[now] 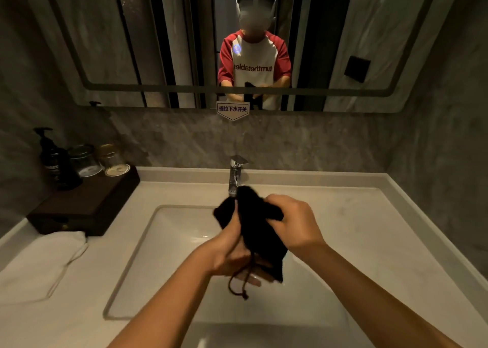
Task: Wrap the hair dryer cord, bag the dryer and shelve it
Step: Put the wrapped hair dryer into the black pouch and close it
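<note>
A black cloth drawstring bag (254, 223) hangs over the sink basin (169, 242), held between both hands. My left hand (232, 252) grips its lower part from the left, fingers under the cloth. My right hand (293, 223) clutches the upper right part. A dark drawstring cord (239, 284) with a knot dangles below the bag. The bag bulges, but the hair dryer itself and its cord are not visible.
A chrome faucet (236, 174) stands just behind the bag. A folded white towel (39, 263) lies on the left of the counter, by a dark wooden tray (87, 205) with a pump bottle (56, 160) and glasses. A mirror (237, 41) hangs above.
</note>
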